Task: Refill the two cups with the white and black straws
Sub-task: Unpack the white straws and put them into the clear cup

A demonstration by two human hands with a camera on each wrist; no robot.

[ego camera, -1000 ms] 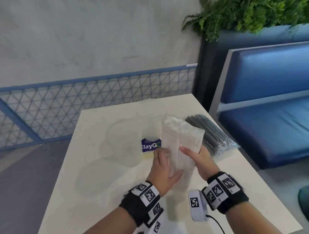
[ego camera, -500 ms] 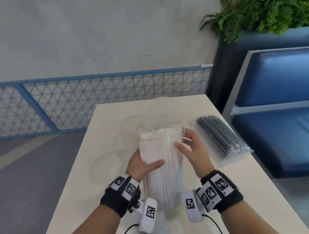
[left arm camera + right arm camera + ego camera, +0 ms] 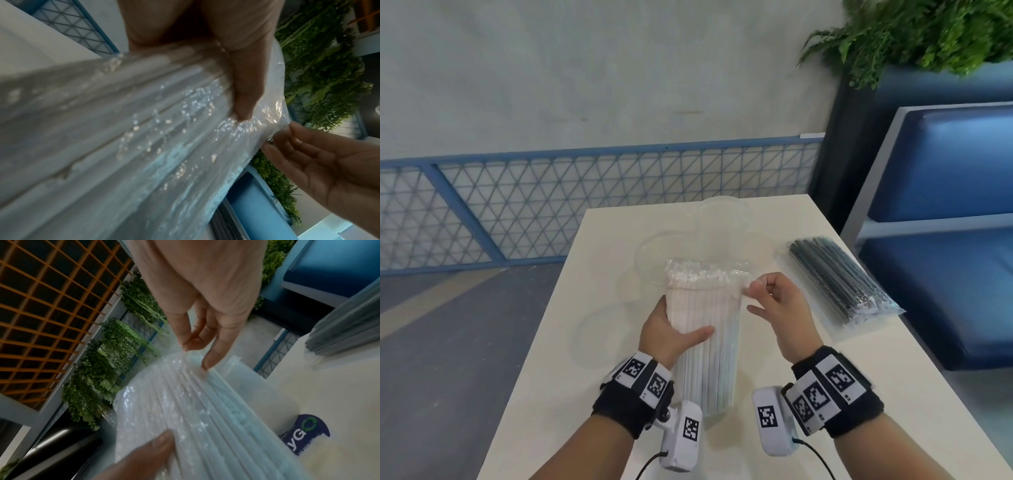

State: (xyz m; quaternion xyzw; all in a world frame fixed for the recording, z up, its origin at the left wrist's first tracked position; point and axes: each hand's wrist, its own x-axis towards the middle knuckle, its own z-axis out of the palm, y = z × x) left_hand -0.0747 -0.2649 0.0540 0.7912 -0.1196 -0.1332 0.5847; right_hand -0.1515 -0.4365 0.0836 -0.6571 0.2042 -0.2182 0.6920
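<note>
Two hands on white straw pack (image 3: 705, 329) upright over table (image 3: 808, 359), left hand (image 3: 671, 334) wrapped round its middle, right hand (image 3: 777, 301) pinching wrapper's top corner, black straw pack (image 3: 835, 277) lying right, clear cups (image 3: 722, 212) behind.

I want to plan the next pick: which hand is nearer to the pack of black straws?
Right. The right hand pinches the white pack's top corner, beside the black straw pack; the left hand grips its far side.
</note>
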